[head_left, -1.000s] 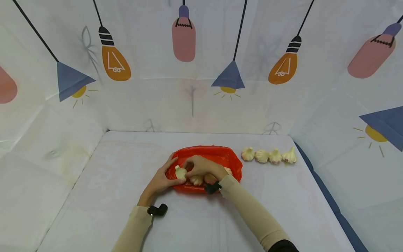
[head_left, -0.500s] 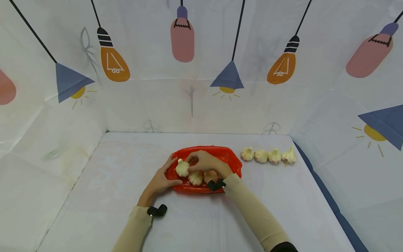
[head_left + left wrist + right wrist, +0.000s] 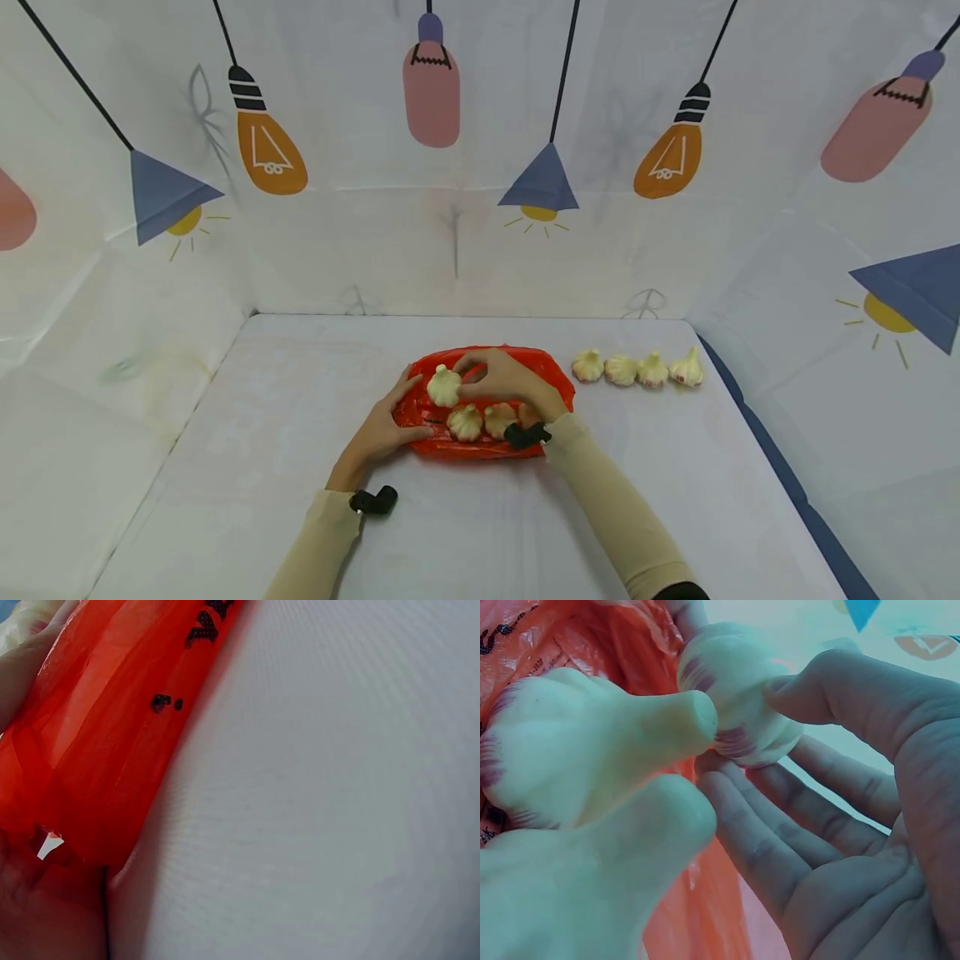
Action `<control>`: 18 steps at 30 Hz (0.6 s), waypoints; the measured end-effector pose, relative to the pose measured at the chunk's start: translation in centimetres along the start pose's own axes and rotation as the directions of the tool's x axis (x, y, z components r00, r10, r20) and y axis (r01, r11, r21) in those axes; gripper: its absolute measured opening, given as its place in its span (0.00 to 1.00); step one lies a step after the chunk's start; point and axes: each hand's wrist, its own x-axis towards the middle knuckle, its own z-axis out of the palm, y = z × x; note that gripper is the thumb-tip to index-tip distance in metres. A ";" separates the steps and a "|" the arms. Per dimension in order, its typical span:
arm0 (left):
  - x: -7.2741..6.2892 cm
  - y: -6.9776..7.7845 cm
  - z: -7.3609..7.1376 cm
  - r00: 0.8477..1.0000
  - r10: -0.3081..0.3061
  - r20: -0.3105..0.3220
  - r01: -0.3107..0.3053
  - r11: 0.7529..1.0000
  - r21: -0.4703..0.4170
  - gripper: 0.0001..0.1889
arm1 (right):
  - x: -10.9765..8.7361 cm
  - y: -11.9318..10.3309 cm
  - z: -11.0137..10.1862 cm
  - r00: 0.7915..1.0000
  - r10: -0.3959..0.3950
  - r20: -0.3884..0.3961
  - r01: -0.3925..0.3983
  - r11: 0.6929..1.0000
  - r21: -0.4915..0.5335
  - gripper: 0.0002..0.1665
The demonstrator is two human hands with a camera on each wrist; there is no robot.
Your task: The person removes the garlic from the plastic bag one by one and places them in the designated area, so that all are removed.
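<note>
left wrist: red bag [image 3: 112,742], perhaps garlic [image 3: 21,626]

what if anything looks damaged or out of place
The red plastic shows a small pale gap low in the left wrist view, possibly a tear, though I can't be sure. Otherwise nothing stands out.
</note>
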 end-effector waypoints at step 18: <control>0.1 0.0 0.2 1.000 0.013 -0.008 -0.013 1.000 0.014 0.52 | -2.8 0.4 -2.0 0.992 -0.042 -0.123 0.058 0.990 0.125 0.20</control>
